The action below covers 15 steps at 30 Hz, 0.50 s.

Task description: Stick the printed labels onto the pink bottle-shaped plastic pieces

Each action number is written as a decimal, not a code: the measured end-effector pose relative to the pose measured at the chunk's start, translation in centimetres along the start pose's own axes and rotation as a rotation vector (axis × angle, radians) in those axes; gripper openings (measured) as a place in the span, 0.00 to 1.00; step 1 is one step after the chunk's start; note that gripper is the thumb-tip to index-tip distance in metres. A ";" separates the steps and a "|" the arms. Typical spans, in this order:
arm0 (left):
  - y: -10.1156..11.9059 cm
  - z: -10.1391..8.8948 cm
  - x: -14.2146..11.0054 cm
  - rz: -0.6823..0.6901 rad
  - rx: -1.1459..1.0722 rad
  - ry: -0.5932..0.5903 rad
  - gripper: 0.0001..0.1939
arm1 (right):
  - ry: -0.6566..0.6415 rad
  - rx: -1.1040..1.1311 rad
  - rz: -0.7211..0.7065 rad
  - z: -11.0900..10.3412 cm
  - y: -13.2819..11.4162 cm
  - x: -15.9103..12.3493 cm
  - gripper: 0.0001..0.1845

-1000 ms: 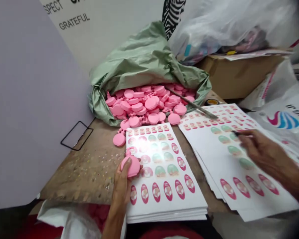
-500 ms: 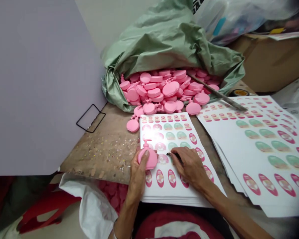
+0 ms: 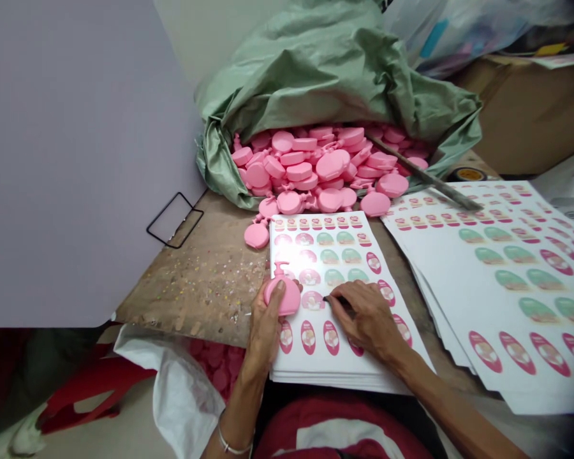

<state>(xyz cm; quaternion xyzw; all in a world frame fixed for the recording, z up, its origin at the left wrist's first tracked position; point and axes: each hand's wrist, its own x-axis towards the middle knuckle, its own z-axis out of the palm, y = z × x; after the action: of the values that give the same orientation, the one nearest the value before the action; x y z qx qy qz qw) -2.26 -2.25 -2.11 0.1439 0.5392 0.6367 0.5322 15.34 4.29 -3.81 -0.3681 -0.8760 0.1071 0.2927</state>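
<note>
My left hand (image 3: 266,319) is closed round a small pink toy pump bottle (image 3: 283,296), held upright with its pump at the top. It is over the left part of a stack of sticker sheets (image 3: 337,373). My right hand (image 3: 366,315) pinches a thin dark pointed tool (image 3: 326,298). The tool's tip touches or hovers at the right edge of a pink half-round sticker (image 3: 312,300); I cannot tell which. Most of the tool is hidden in the fingers. Green, pink and oval stickers surround it on the sheet.
A green sack (image 3: 310,83) spills many pink bottles (image 3: 332,164) behind the stack. A stick (image 3: 430,178) leans from it onto more sticker sheets (image 3: 492,338) at right. A bent black wire frame (image 3: 176,220) stands by the grey panel (image 3: 76,159). A white bag (image 3: 176,376) hangs below the table's edge.
The tip of the dark tool has moved slightly to the edge of the pink sticker. My left hand still holds the bottle in nearly the same place. The view has shifted a little.
</note>
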 end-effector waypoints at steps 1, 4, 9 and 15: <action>0.0 0.0 0.0 -0.003 -0.002 -0.004 0.23 | -0.008 0.015 -0.006 0.0 0.0 0.0 0.07; 0.2 0.1 0.0 -0.020 -0.015 -0.003 0.23 | 0.028 -0.006 -0.008 -0.1 -0.2 0.1 0.06; 0.4 0.3 -0.2 -0.021 -0.008 0.018 0.23 | 0.017 -0.122 0.001 -0.3 -0.3 0.2 0.08; 0.2 0.2 -0.2 -0.015 -0.012 0.003 0.25 | 0.003 0.007 0.038 -0.2 0.2 0.1 0.08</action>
<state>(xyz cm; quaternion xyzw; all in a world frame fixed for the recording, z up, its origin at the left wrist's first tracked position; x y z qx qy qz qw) -2.12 -2.25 -1.77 0.1357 0.5372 0.6363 0.5369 15.47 4.53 -3.70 -0.3838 -0.8681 0.1151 0.2931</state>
